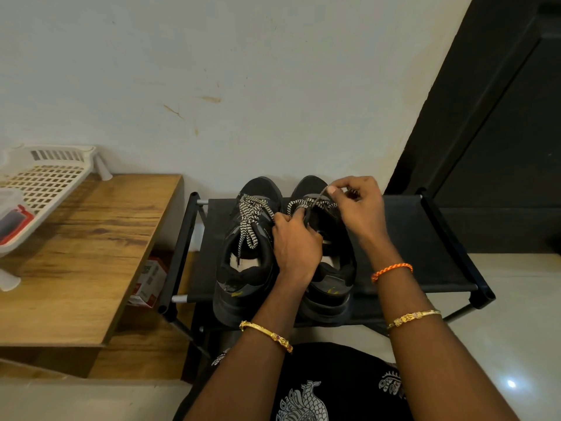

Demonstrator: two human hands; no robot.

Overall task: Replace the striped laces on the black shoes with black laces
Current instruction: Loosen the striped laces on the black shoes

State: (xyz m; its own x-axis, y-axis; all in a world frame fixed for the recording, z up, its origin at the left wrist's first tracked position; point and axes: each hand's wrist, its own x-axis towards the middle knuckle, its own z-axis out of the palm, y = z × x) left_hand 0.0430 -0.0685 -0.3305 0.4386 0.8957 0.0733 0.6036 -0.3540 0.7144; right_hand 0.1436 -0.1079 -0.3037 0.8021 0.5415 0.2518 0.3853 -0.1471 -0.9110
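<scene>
Two black shoes stand side by side on a black shoe rack [406, 235], toes toward the wall. The left shoe [246, 256] has its striped lace [250, 220] threaded and hanging loose over the tongue. On the right shoe [331, 278] the striped lace [299, 203] remains only across the eyelets near the toe. My left hand [296, 241] rests over the right shoe's tongue, its fingers curled on the lace there. My right hand [358, 205] pinches a strand of the same lace between thumb and fingers, lifted above the toe. No black laces are in view.
A wooden table [91, 253] stands left of the rack, with a white plastic basket [45, 183] on its far corner. A red and white box [148, 281] sits on the floor under the table. A dark door frame [485, 117] rises at right.
</scene>
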